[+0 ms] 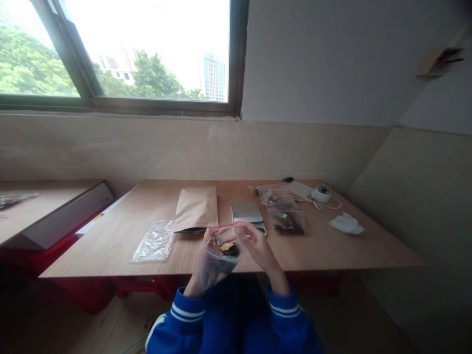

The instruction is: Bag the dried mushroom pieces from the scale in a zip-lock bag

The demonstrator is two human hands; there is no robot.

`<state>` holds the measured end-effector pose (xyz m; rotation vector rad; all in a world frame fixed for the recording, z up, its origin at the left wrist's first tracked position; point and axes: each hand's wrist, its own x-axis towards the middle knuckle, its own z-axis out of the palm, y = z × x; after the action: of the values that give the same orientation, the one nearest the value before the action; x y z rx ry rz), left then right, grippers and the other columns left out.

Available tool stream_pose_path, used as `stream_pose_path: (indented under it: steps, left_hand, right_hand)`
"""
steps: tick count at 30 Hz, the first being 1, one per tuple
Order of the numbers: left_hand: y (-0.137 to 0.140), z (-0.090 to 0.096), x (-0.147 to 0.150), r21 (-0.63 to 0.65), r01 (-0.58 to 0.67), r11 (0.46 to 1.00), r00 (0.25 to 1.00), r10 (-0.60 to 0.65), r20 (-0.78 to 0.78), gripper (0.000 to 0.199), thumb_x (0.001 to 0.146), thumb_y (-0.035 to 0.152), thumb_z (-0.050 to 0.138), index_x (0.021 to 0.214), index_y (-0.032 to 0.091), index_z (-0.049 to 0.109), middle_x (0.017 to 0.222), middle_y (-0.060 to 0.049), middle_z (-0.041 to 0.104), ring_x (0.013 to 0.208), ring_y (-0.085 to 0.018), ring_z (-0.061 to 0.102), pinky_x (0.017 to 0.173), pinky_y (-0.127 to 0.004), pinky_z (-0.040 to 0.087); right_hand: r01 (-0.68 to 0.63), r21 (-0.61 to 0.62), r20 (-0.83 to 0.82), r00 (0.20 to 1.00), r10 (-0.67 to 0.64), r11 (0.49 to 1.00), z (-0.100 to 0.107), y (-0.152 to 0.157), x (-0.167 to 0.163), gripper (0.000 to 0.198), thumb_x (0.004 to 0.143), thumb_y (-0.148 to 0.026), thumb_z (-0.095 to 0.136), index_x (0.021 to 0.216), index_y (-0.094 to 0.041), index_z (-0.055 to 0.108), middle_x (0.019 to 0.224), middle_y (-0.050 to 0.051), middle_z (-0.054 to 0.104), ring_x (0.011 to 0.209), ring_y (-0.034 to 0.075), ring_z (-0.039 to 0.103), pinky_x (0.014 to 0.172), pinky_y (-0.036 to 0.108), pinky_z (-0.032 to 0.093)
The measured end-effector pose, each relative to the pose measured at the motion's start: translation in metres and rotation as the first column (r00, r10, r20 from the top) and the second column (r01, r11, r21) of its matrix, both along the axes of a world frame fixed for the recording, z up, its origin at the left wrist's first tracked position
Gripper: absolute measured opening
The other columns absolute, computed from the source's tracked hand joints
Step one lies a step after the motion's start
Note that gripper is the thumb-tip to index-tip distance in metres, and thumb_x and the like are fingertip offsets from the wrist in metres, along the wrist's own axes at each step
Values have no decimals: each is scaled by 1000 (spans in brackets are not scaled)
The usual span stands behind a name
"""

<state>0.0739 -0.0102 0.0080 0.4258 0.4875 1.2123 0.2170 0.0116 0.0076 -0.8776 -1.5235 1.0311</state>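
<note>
Between my hands is a clear zip bag (220,255) with a red seal line, holding brown and dark dried pieces. My left hand (202,265) grips its left side, with part of the fingers behind the plastic. At the top right corner, my right hand (256,243) pinches the bag's edge near the seal. Just beyond the bag stands a small scale (247,212) with a metal plate, partly hidden by my right hand. A brown paper pouch (197,209) lies left of the scale, its dark mouth facing me. Flat clear bags (154,242) rest farther left.
Several filled zip bags (286,222) lie right of the scale. Beyond them are a white paper (299,189), a white dome camera (320,194) with its cable, and a crumpled white tissue (346,223). Another table (47,211) stands at the left, and the wall borders the table's back.
</note>
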Motion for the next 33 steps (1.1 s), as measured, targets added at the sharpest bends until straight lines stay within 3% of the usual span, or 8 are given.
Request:
stream_pose_path:
  steps: [5, 8, 11, 14, 17, 20, 27, 33]
  left_hand:
    - [-9, -5, 1, -7, 95, 995, 995, -95, 9, 48, 82, 56, 55, 98, 12, 68, 77, -8, 71, 64, -17, 65, 59, -27, 51]
    - [-16, -12, -3, 51, -41, 998, 998, 43, -45, 40, 84, 54, 54, 96, 18, 66, 103, -8, 71, 89, -22, 68, 79, -34, 53]
    - [-22, -16, -5, 153, -98, 983, 982, 121, -145, 43, 79, 56, 59, 101, 20, 64, 124, -10, 64, 111, -27, 61, 93, -39, 48]
    - [-26, -17, -1, 245, -83, 966, 932, 162, -323, 42, 75, 44, 70, 110, 21, 62, 127, -10, 62, 112, -26, 60, 93, -37, 49]
    - [-27, -13, 4, 203, -193, 960, 843, 268, -466, 39, 75, 42, 70, 106, 19, 62, 108, -9, 70, 91, -22, 68, 69, -29, 55]
    - [-28, -9, 3, 191, -321, 928, 766, 373, -523, 38, 74, 46, 69, 96, 15, 65, 88, -8, 73, 73, -19, 68, 53, -23, 51]
    - [-23, -18, -14, 288, -520, 804, 614, 586, -529, 28, 72, 40, 73, 83, 14, 68, 76, -5, 73, 72, -17, 68, 64, -24, 52]
    - [-25, -2, -7, 366, -481, 797, 528, 596, -605, 24, 74, 41, 70, 83, 19, 70, 75, -3, 72, 70, -19, 67, 58, -24, 50]
  right_hand:
    - [255, -107, -203, 941, -272, 961, -17, -13, -8, 30, 80, -48, 63, 83, -18, 68, 80, 5, 69, 78, 19, 64, 75, 31, 50]
    - [415, -232, -285, 836, -469, 880, -27, -18, -6, 34, 76, -50, 66, 83, -17, 67, 69, 2, 65, 62, 15, 59, 60, 26, 48]
    - [493, -264, -290, 779, -556, 829, -30, -22, -4, 36, 77, -50, 66, 84, -16, 66, 62, 0, 60, 53, 11, 51, 52, 23, 42]
    - [502, -280, -320, 755, -573, 818, -27, -26, -4, 37, 78, -52, 63, 82, -15, 64, 60, -1, 58, 49, 10, 47, 49, 22, 40]
    - [522, -266, -305, 752, -585, 810, -24, -29, -4, 36, 79, -53, 62, 80, -16, 63, 60, -1, 58, 52, 11, 49, 50, 23, 41]
    - [500, -235, -258, 794, -550, 833, -25, -31, -1, 35, 80, -52, 61, 81, -17, 63, 63, 0, 60, 53, 11, 50, 52, 23, 43]
    - [464, -194, -250, 829, -501, 864, -26, -31, 9, 36, 80, -53, 62, 86, -18, 66, 60, -1, 58, 54, 13, 51, 53, 24, 44]
    - [364, -205, -229, 885, -406, 909, -39, -27, -1, 46, 84, -62, 50, 87, -19, 67, 72, 4, 68, 68, 18, 62, 68, 30, 50]
